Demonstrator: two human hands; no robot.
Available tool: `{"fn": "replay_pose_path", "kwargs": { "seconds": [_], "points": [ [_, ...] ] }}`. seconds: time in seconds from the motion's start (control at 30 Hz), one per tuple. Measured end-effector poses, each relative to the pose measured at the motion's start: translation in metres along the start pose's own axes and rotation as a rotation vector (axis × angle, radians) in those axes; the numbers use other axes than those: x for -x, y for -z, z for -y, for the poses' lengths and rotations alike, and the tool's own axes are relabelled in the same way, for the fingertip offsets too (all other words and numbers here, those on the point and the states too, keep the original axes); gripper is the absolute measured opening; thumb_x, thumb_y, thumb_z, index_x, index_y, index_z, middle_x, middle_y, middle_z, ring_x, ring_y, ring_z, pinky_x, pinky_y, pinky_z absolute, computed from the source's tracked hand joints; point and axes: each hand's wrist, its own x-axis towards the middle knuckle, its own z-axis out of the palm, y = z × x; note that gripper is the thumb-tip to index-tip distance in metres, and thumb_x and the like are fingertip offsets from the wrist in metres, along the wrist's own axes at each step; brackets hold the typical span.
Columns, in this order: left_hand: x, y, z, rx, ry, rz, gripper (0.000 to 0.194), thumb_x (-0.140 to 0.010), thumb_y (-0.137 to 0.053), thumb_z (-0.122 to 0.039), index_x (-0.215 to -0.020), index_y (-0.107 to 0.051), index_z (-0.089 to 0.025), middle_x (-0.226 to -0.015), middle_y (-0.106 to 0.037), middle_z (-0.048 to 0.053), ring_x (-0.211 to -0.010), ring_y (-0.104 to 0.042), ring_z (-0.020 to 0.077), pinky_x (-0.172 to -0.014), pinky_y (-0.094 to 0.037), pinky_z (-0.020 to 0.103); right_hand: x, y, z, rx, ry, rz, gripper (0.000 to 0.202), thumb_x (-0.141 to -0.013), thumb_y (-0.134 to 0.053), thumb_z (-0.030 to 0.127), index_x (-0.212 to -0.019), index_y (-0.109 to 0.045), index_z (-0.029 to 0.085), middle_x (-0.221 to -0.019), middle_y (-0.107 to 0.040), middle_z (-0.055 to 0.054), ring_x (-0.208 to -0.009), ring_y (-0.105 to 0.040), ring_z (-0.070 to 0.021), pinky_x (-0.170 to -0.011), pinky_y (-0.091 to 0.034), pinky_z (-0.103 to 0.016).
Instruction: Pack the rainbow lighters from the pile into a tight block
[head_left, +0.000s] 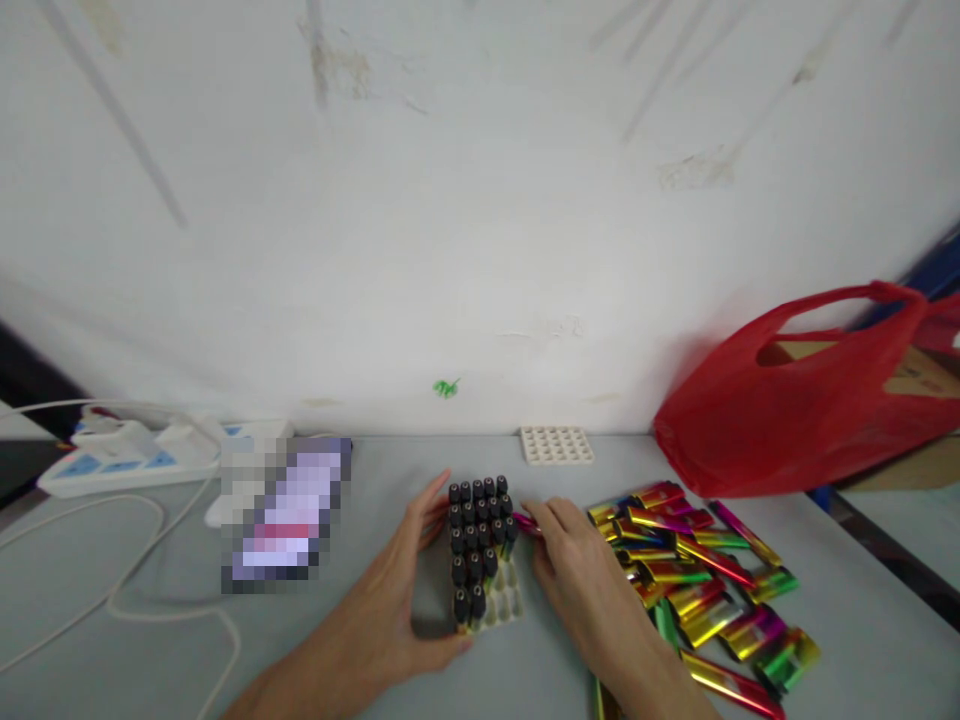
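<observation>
A pale tray with round holes stands in front of me, its rows mostly filled with upright black-topped tubes. Several holes at its front right hold nothing. My left hand grips the tray from the left, thumb at the front corner and fingers along the far left side. To the right of the tray, my right hand pinches a shiny magenta piece close to the tubes; the fingers hide most of it.
A pile of shiny multicoloured metallic sleeves lies at the right. Against the wall rests another white holed tray. A red plastic bag stands far right. On the left are a phone, a power strip and a white cable.
</observation>
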Motion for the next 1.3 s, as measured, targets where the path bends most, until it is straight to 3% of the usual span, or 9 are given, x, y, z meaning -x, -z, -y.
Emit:
{"fn": "replay_pose_path", "kwargs": {
  "seconds": [0.23, 0.43, 0.53, 0.67, 0.77, 0.9, 1.03, 1.2, 1.3],
  "points": [
    [0.002, 0.002, -0.003, -0.029, 0.03, 0.028, 0.137, -0.077, -0.09, -0.014, -0.173, 0.0, -0.049, -0.178, -0.037, 0.009, -0.162, -0.041, 0.0429, -0.134, -0.028, 0.071, -0.001, 0.003, 0.002, -0.182, -0.071, -0.029, 0.031, -0.102, -0.044, 0.001, -0.116, -0.061, 0.022, -0.113, -0.071, -0.013, -0.106, -0.073, -0.0311, -0.094, -0.053, -0.043],
    [0.001, 0.003, -0.006, -0.024, 0.043, 0.049, 0.138, -0.077, -0.09, -0.013, -0.172, 0.002, -0.053, -0.18, -0.033, 0.006, -0.164, -0.038, 0.0417, -0.134, -0.025, 0.074, 0.003, 0.0, 0.004, -0.459, -0.176, -0.091, 0.005, -0.112, -0.042, 0.029, -0.116, -0.044, 0.026, -0.09, -0.068, -0.003, -0.079, -0.069, -0.0275, -0.074, -0.047, -0.037],
    [0.001, 0.002, -0.004, -0.022, 0.028, 0.045, 0.138, -0.077, -0.091, -0.014, -0.172, 0.001, -0.052, -0.179, -0.034, 0.006, -0.163, -0.039, 0.0419, -0.134, -0.026, 0.074, 0.005, 0.001, 0.008, -0.61, -0.195, -0.126, 0.014, -0.113, -0.045, 0.041, -0.115, -0.046, 0.027, -0.093, -0.068, -0.002, -0.081, -0.066, -0.0258, -0.076, -0.047, -0.036],
    [0.002, 0.002, -0.001, -0.029, 0.025, 0.045, 0.138, -0.077, -0.09, -0.014, -0.173, 0.002, -0.05, -0.18, -0.033, 0.008, -0.163, -0.039, 0.0426, -0.134, -0.026, 0.074, 0.005, 0.004, 0.01, -0.891, -0.306, -0.176, 0.029, -0.104, -0.063, 0.052, -0.115, -0.061, 0.025, -0.102, -0.069, -0.003, -0.095, -0.064, -0.0255, -0.083, -0.047, -0.034],
    [0.001, 0.002, 0.0, -0.035, 0.025, 0.044, 0.138, -0.077, -0.09, -0.016, -0.173, 0.003, -0.049, -0.18, -0.033, 0.009, -0.163, -0.039, 0.0428, -0.134, -0.027, 0.073, -0.001, 0.006, 0.011, -1.143, -0.364, -0.111, 0.044, -0.099, -0.066, 0.065, -0.092, -0.067, 0.022, -0.081, -0.06, -0.001, -0.078, -0.056, -0.0218, -0.072, -0.043, -0.032],
    [0.001, 0.003, -0.001, -0.039, 0.029, 0.045, 0.136, -0.078, -0.09, -0.017, -0.173, 0.002, -0.05, -0.18, -0.033, 0.009, -0.162, -0.041, 0.0428, -0.133, -0.028, 0.074, -0.01, 0.01, 0.011, -1.457, -0.379, 0.011, 0.065, -0.094, -0.059, 0.081, -0.065, -0.056, 0.023, -0.063, -0.044, 0.002, -0.062, -0.043, -0.0177, -0.061, -0.039, -0.032],
    [0.0, 0.002, -0.001, -0.034, 0.014, 0.034, 0.138, -0.075, -0.091, -0.014, -0.173, 0.0, -0.049, -0.178, -0.036, 0.009, -0.161, -0.042, 0.043, -0.133, -0.03, 0.073, -0.01, 0.011, 0.01, -1.6, -0.438, 0.082, 0.068, -0.084, -0.067, 0.087, -0.063, -0.049, 0.025, -0.058, -0.038, 0.006, -0.054, -0.036, -0.0138, -0.056, -0.036, -0.028],
    [0.001, 0.002, 0.0, -0.044, 0.015, 0.036, 0.138, -0.076, -0.091, -0.016, -0.174, 0.0, -0.048, -0.179, -0.036, 0.01, -0.161, -0.042, 0.0442, -0.132, -0.03, 0.073, -0.007, 0.015, 0.01, -1.698, -0.555, 0.19, 0.068, -0.078, -0.075, 0.083, -0.065, -0.042, 0.025, -0.056, -0.023, 0.012, -0.05, -0.012, -0.0096, -0.045, -0.014, -0.025],
    [0.002, 0.002, 0.001, -0.037, 0.015, 0.037, 0.138, -0.076, -0.092, -0.017, -0.173, 0.001, -0.049, -0.179, -0.035, 0.01, -0.162, -0.041, 0.0442, -0.133, -0.028, 0.073, -0.005, 0.017, 0.011, -1.73, -0.551, 0.223, 0.068, -0.08, -0.074, 0.079, -0.063, -0.037, 0.025, -0.055, -0.02, 0.012, -0.05, -0.008, -0.0087, -0.044, -0.007, -0.025]
  ]
}}
